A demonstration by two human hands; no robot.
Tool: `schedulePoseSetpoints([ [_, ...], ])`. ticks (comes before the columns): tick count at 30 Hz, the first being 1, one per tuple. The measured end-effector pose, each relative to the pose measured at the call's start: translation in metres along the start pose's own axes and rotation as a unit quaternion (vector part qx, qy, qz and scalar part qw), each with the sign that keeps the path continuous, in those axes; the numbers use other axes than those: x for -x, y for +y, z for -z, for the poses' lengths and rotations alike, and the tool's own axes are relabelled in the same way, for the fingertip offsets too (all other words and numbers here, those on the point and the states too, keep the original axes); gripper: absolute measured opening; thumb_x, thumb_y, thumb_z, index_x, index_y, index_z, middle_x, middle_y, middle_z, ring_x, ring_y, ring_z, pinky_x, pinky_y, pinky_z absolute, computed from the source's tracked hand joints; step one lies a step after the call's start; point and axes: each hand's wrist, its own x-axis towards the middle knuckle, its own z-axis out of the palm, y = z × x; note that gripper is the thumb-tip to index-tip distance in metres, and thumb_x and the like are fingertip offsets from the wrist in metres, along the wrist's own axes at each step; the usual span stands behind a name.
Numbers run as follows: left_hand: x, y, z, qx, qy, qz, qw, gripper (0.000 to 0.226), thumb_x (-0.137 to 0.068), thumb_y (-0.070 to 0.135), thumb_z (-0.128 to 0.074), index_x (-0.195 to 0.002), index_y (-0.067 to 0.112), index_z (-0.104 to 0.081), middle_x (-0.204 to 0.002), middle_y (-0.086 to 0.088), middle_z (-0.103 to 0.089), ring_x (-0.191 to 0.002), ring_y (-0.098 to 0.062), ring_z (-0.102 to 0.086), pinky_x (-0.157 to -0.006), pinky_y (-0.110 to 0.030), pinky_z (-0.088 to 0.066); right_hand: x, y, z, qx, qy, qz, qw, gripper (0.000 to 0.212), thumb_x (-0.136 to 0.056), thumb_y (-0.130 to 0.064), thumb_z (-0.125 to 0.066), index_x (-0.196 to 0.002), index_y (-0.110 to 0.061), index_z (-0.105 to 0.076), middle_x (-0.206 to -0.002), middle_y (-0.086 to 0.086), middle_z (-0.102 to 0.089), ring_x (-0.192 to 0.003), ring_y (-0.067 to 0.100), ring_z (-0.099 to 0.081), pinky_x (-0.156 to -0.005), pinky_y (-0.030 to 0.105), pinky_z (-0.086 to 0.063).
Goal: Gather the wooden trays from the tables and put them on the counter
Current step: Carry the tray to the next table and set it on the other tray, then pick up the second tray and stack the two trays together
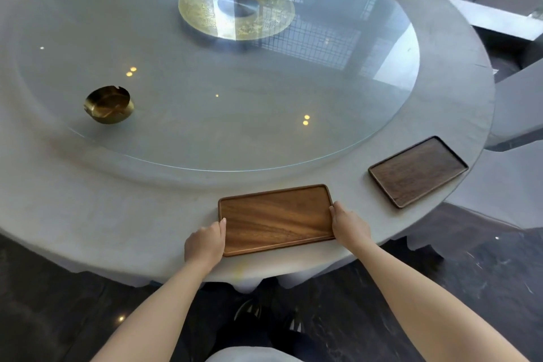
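The step in hand looks like the pickup of the lighter wooden tray (276,219), which lies flat at the table's 6 o'clock edge, empty. The left hand (204,244) grips its short left end and the right hand (349,225) its short right end, fingers curled over the rims. The tray seems not yet raised off the round grey table (117,214). Next, I judge, comes a level lift, then a reach toward 3 o'clock, where the darker wooden tray (417,172) sits, also empty. A brass ashtray (109,104) rests on the glass turntable (235,112) near 9 o'clock; nothing shows inside. No counter is in sight.
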Motion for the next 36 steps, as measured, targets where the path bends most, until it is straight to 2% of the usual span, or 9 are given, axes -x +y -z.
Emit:
schedulePoseSetpoints([
  [6, -0.006, -0.003, 0.005, 0.012, -0.05, 0.004, 0.999, 0.051, -0.098, 0.038, -0.017, -0.064, 0.013, -0.045, -0.077, -0.011, -0.062, -0.079, -0.03, -0.061, -0.063, -0.031, -0.039, -0.002, -0.004, 0.006, -0.029, -0.035, -0.029, 0.999, 0.037, -0.098, -0.035, -0.019, -0.102, -0.01, -0.047, -0.1, 0.015, -0.064, -0.09, 0.033, -0.059, -0.072, 0.038, -0.043],
  [9, -0.01, -0.004, 0.007, 0.024, -0.061, 0.012, 0.998, 0.054, -0.098, 0.039, -0.018, -0.067, 0.011, -0.052, -0.084, -0.013, -0.065, -0.086, -0.032, -0.061, -0.067, -0.032, -0.04, -0.004, -0.003, 0.009, -0.036, -0.051, -0.035, 0.997, 0.035, -0.099, -0.036, -0.019, -0.09, -0.012, -0.042, -0.103, 0.018, -0.063, -0.093, 0.033, -0.059, -0.071, 0.035, -0.04],
  [12, -0.014, 0.0, 0.012, 0.025, -0.035, 0.023, 0.999, 0.055, -0.098, 0.039, -0.019, -0.087, 0.005, -0.061, -0.098, -0.018, -0.068, -0.093, -0.035, -0.061, -0.075, -0.035, -0.044, -0.004, -0.005, 0.014, -0.05, -0.067, -0.04, 0.996, 0.034, -0.098, -0.039, -0.02, -0.087, -0.013, -0.04, -0.106, 0.019, -0.062, -0.097, 0.034, -0.058, -0.078, 0.039, -0.042],
  [14, -0.022, 0.005, 0.019, 0.031, -0.006, 0.026, 0.999, 0.054, -0.098, 0.037, -0.021, -0.09, 0.003, -0.062, -0.099, -0.021, -0.068, -0.094, -0.038, -0.061, -0.077, -0.036, -0.046, -0.005, -0.004, 0.017, -0.056, -0.065, -0.041, 0.995, 0.036, -0.097, -0.042, -0.02, -0.087, -0.013, -0.04, -0.107, 0.018, -0.062, -0.1, 0.034, -0.057, -0.081, 0.04, -0.042],
  [18, -0.043, 0.028, 0.04, 0.05, 0.065, 0.03, 0.996, 0.046, -0.097, 0.034, -0.026, -0.087, 0.001, -0.056, -0.095, -0.028, -0.067, -0.089, -0.043, -0.061, -0.074, -0.039, -0.046, -0.01, 0.005, 0.029, -0.053, -0.029, -0.026, 0.998, 0.037, -0.097, -0.04, -0.022, -0.088, -0.011, -0.041, -0.105, 0.02, -0.062, -0.098, 0.036, -0.057, -0.072, 0.038, -0.039],
  [22, -0.059, 0.073, 0.046, 0.051, 0.1, -0.015, 0.994, 0.042, -0.098, 0.032, -0.027, -0.088, 0.001, -0.054, -0.09, -0.026, -0.068, -0.084, -0.041, -0.062, -0.066, -0.037, -0.043, -0.022, 0.027, 0.05, -0.044, 0.008, -0.01, 0.999, 0.036, -0.098, -0.038, -0.022, -0.095, -0.008, -0.041, -0.103, 0.021, -0.062, -0.093, 0.037, -0.058, -0.068, 0.038, -0.04],
  [25, -0.066, 0.12, 0.036, 0.05, 0.091, -0.044, 0.994, 0.041, -0.098, 0.032, -0.028, -0.089, 0.002, -0.054, -0.089, -0.025, -0.068, -0.085, -0.04, -0.062, -0.064, -0.034, -0.036, -0.038, 0.053, 0.069, -0.057, 0.041, -0.009, 0.997, 0.038, -0.098, -0.038, -0.023, -0.106, -0.006, -0.042, -0.105, 0.021, -0.062, -0.094, 0.038, -0.059, -0.072, 0.04, -0.044],
  [27, -0.068, 0.155, 0.025, 0.051, 0.077, -0.051, 0.994, 0.04, -0.098, 0.034, -0.027, -0.088, 0.004, -0.053, -0.091, -0.024, -0.068, -0.086, -0.04, -0.062, -0.064, -0.034, -0.035, -0.052, 0.076, 0.084, -0.081, 0.053, -0.018, 0.995, 0.039, -0.097, -0.041, -0.021, -0.104, -0.008, -0.04, -0.105, 0.021, -0.063, -0.095, 0.038, -0.059, -0.072, 0.04, -0.042],
  [36, -0.057, 0.308, -0.046, 0.033, 0.023, -0.006, 0.999, 0.043, -0.096, 0.039, -0.028, -0.097, 0.004, -0.053, -0.103, -0.026, -0.066, -0.096, -0.041, -0.06, -0.074, -0.038, -0.044, -0.106, 0.213, 0.152, -0.103, 0.075, 0.008, 0.992, 0.042, -0.097, -0.042, -0.022, -0.113, -0.007, -0.04, -0.115, 0.016, -0.059, -0.1, 0.036, -0.057, -0.07, 0.038, -0.037],
])
